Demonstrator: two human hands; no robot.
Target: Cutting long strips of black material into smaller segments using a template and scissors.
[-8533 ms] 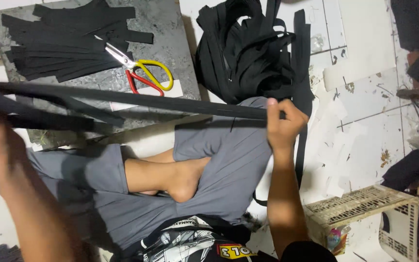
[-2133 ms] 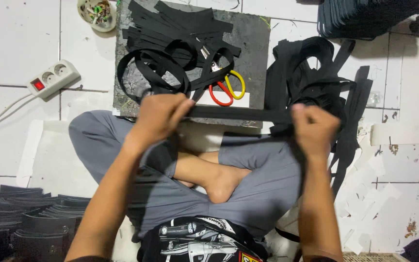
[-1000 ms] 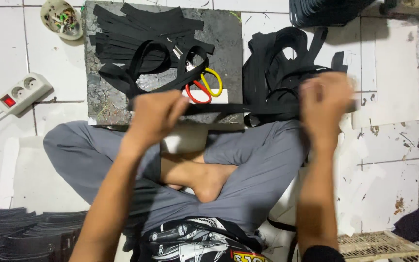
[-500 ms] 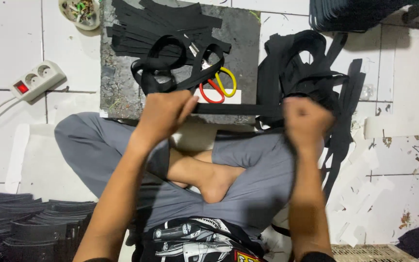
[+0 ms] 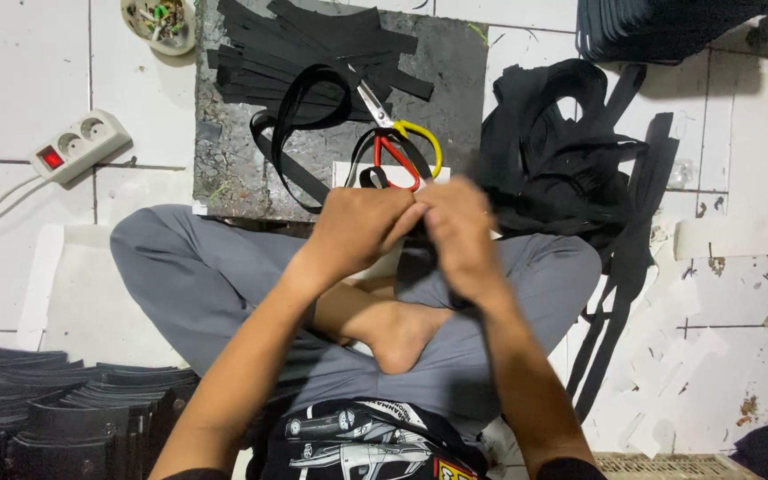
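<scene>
- A white tiled floor [image 5: 11, 80] is seen from above, stained at the right, with a dark slab [image 5: 233, 169] laid on it in front of crossed legs in grey trousers.
- Nearest, the left hand [image 5: 357, 233] and the right hand [image 5: 460, 233] are brought together over the lap, fingers curled and closed on a black strap [image 5: 417, 260]; only a short part of it is shown below the hands.
- The strap could slip or twist, it is judged, because the grip is tight and the fingers hide it.
- At the lower left, stacked black pieces [image 5: 55, 418] are piled close to the knee.
- Just beyond the hands, scissors [image 5: 397, 142] with red and yellow handles are laid on the slab, blades pointing away; a finger could be caught if they are reached for blindly.
- A looped strap [image 5: 300, 116] and cut strips [image 5: 313, 40] are lying behind them.
- At the right, a heap of black webbing [image 5: 562, 151] could get tangled.
- Far left, a power strip [image 5: 77, 145] and a small bowl [image 5: 160, 22] are kept apart.
</scene>
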